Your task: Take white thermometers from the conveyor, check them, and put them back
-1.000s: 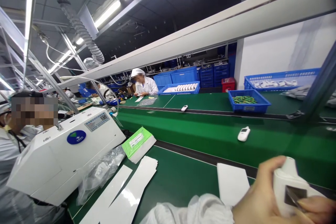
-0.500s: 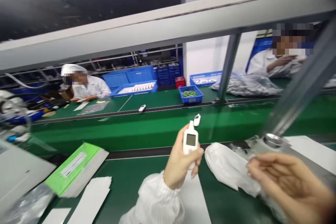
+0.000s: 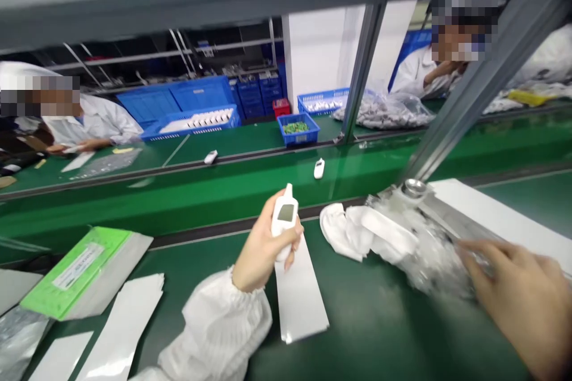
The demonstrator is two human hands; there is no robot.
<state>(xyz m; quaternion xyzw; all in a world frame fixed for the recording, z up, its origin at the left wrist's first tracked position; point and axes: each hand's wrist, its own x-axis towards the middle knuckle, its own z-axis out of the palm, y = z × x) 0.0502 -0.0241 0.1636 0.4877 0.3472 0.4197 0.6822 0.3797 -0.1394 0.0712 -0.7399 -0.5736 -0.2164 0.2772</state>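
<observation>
My left hand [image 3: 263, 244] is wrapped round a white handheld device [image 3: 285, 220] with a pointed tip and a small grey screen. The tip points up and away from me, and the screen faces me. Below that hand lies a white paper strip stack [image 3: 301, 297] on the green table. At the right, my right hand [image 3: 513, 292] is blurred, its fingers loosely bent and apart with nothing seen in them. It is beside crumpled clear plastic bags [image 3: 438, 250]; whether it touches them I cannot tell. White cloth or soft wrapping [image 3: 366, 229] lies left of the bags.
A green-and-white packet [image 3: 80, 271] and white strips [image 3: 127, 321] lie at left. Two similar devices are on the green belt [image 3: 319, 168] and its far edge [image 3: 211, 157]. Beyond stands a blue bin [image 3: 298, 138] of green parts. A metal post [image 3: 473, 83] slants at right. Two co-workers sit opposite.
My view has turned down and to the right. The left hand still holds the device. My right hand's thumb and fingers have come apart from near-touching, beside the plastic bags.
</observation>
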